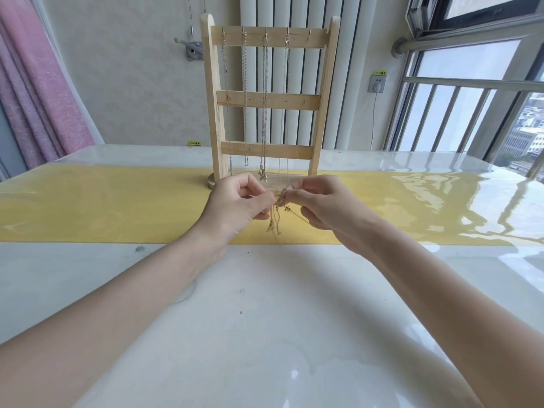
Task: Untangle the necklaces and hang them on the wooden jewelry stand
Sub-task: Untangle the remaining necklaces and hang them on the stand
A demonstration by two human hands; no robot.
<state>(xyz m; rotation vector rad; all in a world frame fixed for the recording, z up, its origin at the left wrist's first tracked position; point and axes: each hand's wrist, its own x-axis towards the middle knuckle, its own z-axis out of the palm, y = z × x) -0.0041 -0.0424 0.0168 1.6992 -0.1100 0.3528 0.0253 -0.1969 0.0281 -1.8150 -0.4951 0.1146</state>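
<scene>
The tall pale wooden ladder-shaped jewelry stand [269,101] blocks the middle of the far table side, and thin chains [264,113] hang from four of its top hooks. The rightmost small metal hook [309,35] is bare. The glossy white table [250,304] near the person gives open room, also the yellow cloth strip [103,207] on both sides.

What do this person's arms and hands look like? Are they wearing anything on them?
Both forearms are bare right up to the frame's edge, with no sleeves showing. The left hand and right hand wear no gloves, and no rings, watch or bracelets are visible on the fingers or wrists.
</scene>
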